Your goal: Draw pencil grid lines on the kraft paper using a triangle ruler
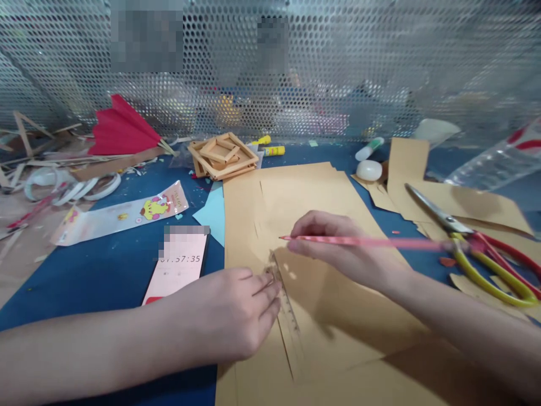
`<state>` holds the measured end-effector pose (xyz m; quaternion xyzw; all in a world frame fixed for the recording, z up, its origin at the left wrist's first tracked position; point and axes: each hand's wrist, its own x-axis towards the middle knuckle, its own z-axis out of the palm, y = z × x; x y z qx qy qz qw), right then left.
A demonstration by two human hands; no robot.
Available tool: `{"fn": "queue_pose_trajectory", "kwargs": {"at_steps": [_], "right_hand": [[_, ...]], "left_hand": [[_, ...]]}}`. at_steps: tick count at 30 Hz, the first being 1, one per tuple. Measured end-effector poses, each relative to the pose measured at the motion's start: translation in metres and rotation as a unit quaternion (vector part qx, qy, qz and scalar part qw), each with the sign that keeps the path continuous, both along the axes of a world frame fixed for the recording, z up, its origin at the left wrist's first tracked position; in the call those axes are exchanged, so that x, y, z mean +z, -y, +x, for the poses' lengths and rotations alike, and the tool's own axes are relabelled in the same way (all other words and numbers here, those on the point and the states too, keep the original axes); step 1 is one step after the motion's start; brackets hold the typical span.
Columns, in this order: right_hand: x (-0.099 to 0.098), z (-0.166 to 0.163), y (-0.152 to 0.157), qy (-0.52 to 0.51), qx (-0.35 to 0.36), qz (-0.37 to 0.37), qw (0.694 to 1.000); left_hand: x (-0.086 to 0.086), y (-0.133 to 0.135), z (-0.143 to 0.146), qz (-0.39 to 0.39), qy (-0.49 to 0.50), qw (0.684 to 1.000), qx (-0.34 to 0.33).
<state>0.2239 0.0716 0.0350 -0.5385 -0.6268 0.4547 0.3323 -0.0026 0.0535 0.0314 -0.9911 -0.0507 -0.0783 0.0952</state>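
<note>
My left hand (234, 313) lies flat, fingers together, pressing a clear ruler (291, 321) onto brown kraft paper (321, 197) on the blue table. My right hand (338, 248) holds a pink pencil (380, 242) that lies nearly level, its tip pointing left just above the ruler's upper end. The ruler runs diagonally from beside my left fingertips down toward the near edge of the paper.
A phone (180, 265) showing a timer lies left of the paper. Scissors with yellow and red handles (477, 248) rest at the right on brown offcuts. Behind are a stack of wooden frames (222, 155), a red paper fan (120, 129), glue sticks (274, 150), tape rolls (71, 189) and a perforated metal screen.
</note>
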Motion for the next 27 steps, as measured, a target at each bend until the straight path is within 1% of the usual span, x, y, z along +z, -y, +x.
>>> {"fn": "queue_pose_trajectory", "kwargs": {"at_steps": [2, 5, 8, 13, 22, 27], "right_hand": [[-0.011, 0.0, 0.007, -0.005, -0.009, 0.003, 1.0], [-0.026, -0.001, 0.012, -0.02, -0.043, -0.01, 0.999], [-0.033, -0.001, 0.014, -0.029, -0.045, 0.002, 0.999], [-0.037, -0.001, 0.016, -0.007, -0.04, 0.041, 0.998], [-0.039, -0.002, 0.016, -0.016, -0.03, 0.054, 0.998], [-0.039, -0.003, 0.015, -0.014, -0.026, 0.078, 0.997]], "left_hand": [[0.0, 0.0, 0.001, 0.001, -0.003, 1.0, -0.003], [-0.001, 0.0, 0.001, 0.003, -0.01, 1.0, -0.007], [0.0, 0.001, 0.002, 0.005, -0.014, 1.0, -0.007], [0.0, 0.004, 0.004, 0.002, -0.012, 1.0, -0.013], [-0.001, 0.007, 0.004, -0.005, -0.017, 1.0, -0.019], [0.0, 0.006, 0.003, -0.007, -0.019, 1.0, -0.023]]}}
